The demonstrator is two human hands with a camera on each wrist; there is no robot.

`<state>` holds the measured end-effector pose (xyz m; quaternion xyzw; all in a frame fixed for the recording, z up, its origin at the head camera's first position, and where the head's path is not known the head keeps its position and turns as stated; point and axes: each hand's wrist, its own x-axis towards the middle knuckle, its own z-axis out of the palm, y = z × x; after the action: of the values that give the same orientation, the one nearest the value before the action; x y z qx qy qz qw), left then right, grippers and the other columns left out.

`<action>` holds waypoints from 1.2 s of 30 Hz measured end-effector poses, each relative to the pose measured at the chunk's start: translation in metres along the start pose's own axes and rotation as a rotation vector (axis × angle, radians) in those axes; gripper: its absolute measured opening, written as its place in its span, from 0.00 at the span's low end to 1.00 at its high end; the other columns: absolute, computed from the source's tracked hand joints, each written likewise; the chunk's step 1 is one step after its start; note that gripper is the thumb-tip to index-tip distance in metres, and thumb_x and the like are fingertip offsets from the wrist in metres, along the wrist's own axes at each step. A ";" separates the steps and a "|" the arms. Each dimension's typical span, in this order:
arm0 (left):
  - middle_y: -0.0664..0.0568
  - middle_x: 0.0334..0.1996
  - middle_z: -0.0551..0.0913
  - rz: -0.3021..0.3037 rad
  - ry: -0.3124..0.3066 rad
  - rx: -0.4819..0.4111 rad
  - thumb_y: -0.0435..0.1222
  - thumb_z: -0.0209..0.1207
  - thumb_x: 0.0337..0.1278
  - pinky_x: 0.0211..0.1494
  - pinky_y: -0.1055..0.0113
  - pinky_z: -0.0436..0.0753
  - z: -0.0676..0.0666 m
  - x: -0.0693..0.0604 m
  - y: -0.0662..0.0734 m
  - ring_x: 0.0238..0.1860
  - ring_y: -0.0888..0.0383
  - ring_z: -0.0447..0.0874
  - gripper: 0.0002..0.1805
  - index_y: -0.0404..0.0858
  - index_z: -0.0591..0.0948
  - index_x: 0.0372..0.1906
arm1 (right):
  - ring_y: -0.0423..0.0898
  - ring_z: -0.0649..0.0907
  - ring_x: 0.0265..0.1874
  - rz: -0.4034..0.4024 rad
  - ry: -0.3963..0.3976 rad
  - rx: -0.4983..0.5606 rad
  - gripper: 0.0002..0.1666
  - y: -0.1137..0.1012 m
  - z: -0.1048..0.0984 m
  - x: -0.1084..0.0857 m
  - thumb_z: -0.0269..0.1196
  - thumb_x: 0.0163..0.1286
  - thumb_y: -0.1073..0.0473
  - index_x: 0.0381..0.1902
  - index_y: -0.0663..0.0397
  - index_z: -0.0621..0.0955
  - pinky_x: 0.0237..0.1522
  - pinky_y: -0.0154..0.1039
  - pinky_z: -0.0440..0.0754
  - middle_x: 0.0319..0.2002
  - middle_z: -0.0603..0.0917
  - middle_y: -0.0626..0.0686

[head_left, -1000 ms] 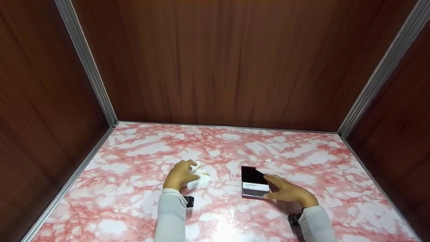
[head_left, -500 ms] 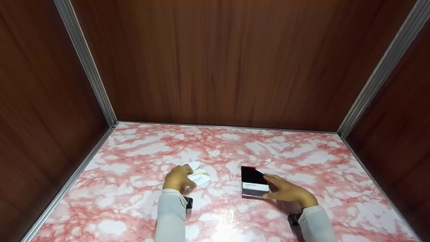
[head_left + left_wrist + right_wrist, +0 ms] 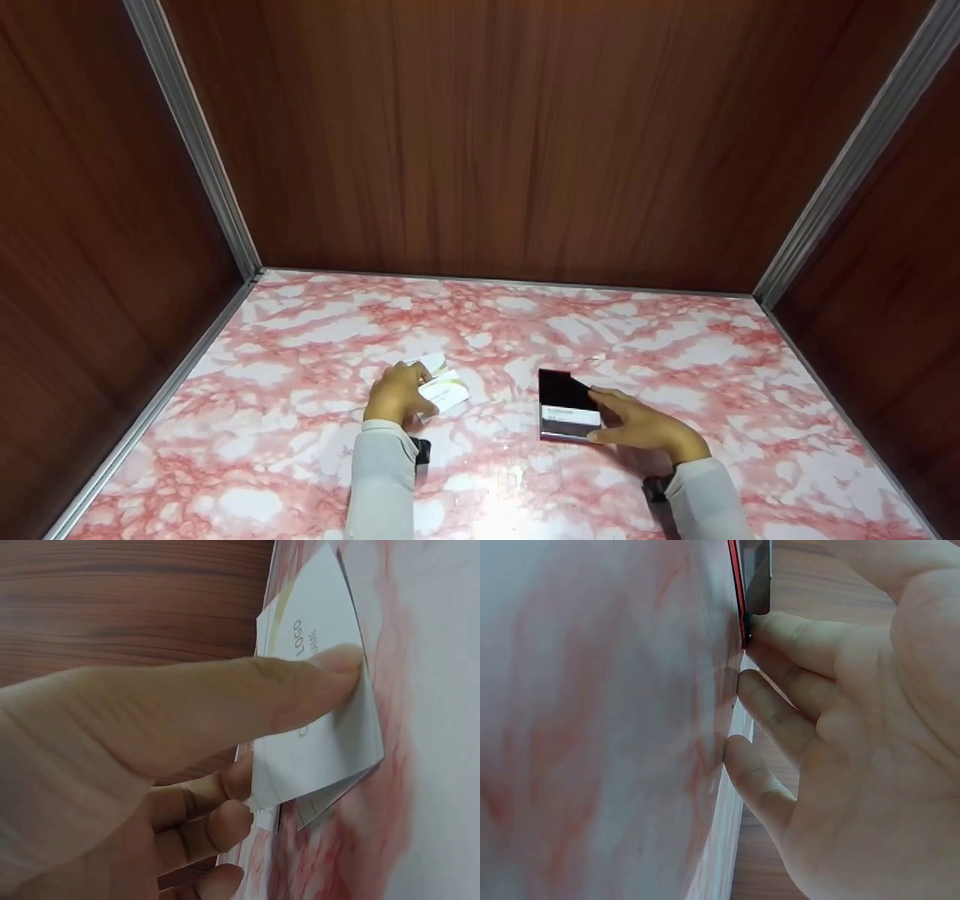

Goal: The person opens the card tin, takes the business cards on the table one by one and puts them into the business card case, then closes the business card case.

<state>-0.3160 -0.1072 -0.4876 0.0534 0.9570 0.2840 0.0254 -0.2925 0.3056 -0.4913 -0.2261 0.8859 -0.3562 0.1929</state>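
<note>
Several white cards with a yellow curve and print (image 3: 448,394) lie at the fingers of my left hand (image 3: 393,395). In the left wrist view, the left thumb presses across the face of the top card (image 3: 330,746), and the other fingers curl at the cards' edge; some fingertips are hidden. A dark card case with a white label strip (image 3: 568,390) lies flat on the table. My right hand (image 3: 645,429) touches its right side with extended finger and thumb. In the right wrist view, a fingertip meets the case's red-edged side (image 3: 737,585), and other fingertips touch the tabletop.
The table (image 3: 300,465) has a red and white marbled top. Brown wood-grain panels (image 3: 480,150) stand behind it and on both sides, with grey metal strips (image 3: 196,135) at the corners. Light glares off the table's near middle.
The left fingers have shifted on the cards, drawing back from them, and more of the printed top card shows. The cards are spread at a different angle. The right hand and case have stayed put.
</note>
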 end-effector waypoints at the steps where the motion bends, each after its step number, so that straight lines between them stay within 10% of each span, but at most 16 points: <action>1: 0.49 0.40 0.78 0.004 0.003 0.000 0.35 0.78 0.37 0.51 0.49 0.75 0.000 0.000 0.000 0.43 0.48 0.74 0.25 0.41 0.83 0.47 | 0.71 0.52 0.73 0.006 -0.003 0.004 0.51 0.000 0.000 0.000 0.66 0.70 0.46 0.78 0.64 0.55 0.67 0.70 0.55 0.76 0.51 0.71; 15: 0.46 0.42 0.84 0.097 -0.057 -0.274 0.31 0.62 0.62 0.47 0.54 0.80 -0.011 0.000 -0.003 0.42 0.52 0.81 0.11 0.45 0.84 0.47 | 0.70 0.49 0.74 0.047 0.003 0.007 0.52 -0.001 -0.001 0.001 0.66 0.69 0.45 0.79 0.60 0.55 0.68 0.71 0.52 0.77 0.51 0.68; 36: 0.46 0.55 0.83 0.365 -0.028 -0.299 0.29 0.53 0.59 0.56 0.48 0.77 -0.015 0.003 0.031 0.53 0.46 0.79 0.20 0.40 0.83 0.56 | 0.71 0.53 0.73 0.030 0.025 -0.034 0.52 0.002 0.002 0.000 0.67 0.68 0.44 0.78 0.61 0.57 0.67 0.71 0.53 0.76 0.54 0.69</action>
<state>-0.3170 -0.0892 -0.4587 0.2250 0.8784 0.4216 -0.0054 -0.2920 0.3058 -0.4942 -0.2116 0.8975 -0.3410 0.1830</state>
